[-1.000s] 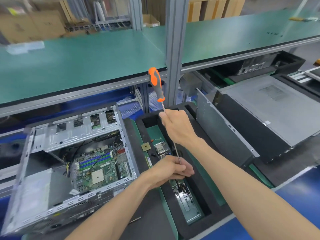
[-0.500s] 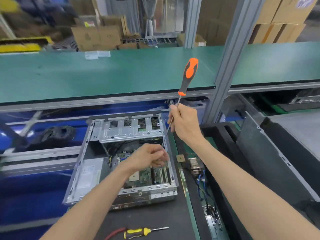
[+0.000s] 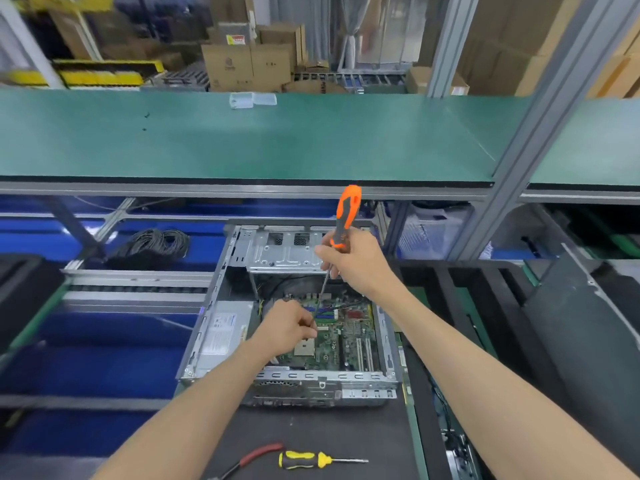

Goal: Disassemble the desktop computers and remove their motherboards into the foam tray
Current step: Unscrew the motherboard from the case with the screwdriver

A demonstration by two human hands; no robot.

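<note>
An open desktop case (image 3: 221,327) lies on its side on the black mat in the centre. Its green motherboard (image 3: 341,341) shows inside, with a silver power supply (image 3: 221,332) on the left. My right hand (image 3: 356,259) grips a long screwdriver with an orange handle (image 3: 347,213) at the base of the handle, its shaft slanting down into the case. My left hand (image 3: 289,327) pinches the lower shaft just above the board. The black foam tray (image 3: 498,285) lies to the right, with a board partly visible in a slot (image 3: 453,441).
A yellow-handled screwdriver (image 3: 311,459) and red-handled pliers (image 3: 258,453) lie on the mat near me. A green shelf (image 3: 242,140) overhangs the bench. A coil of black cable (image 3: 156,242) sits at the back left. A closed grey case (image 3: 588,327) stands at the right.
The view and both hands have shifted left from the foam tray to the open case. The screwdriver tip has gone down onto the motherboard, and my right hand has slid up to the handle.
</note>
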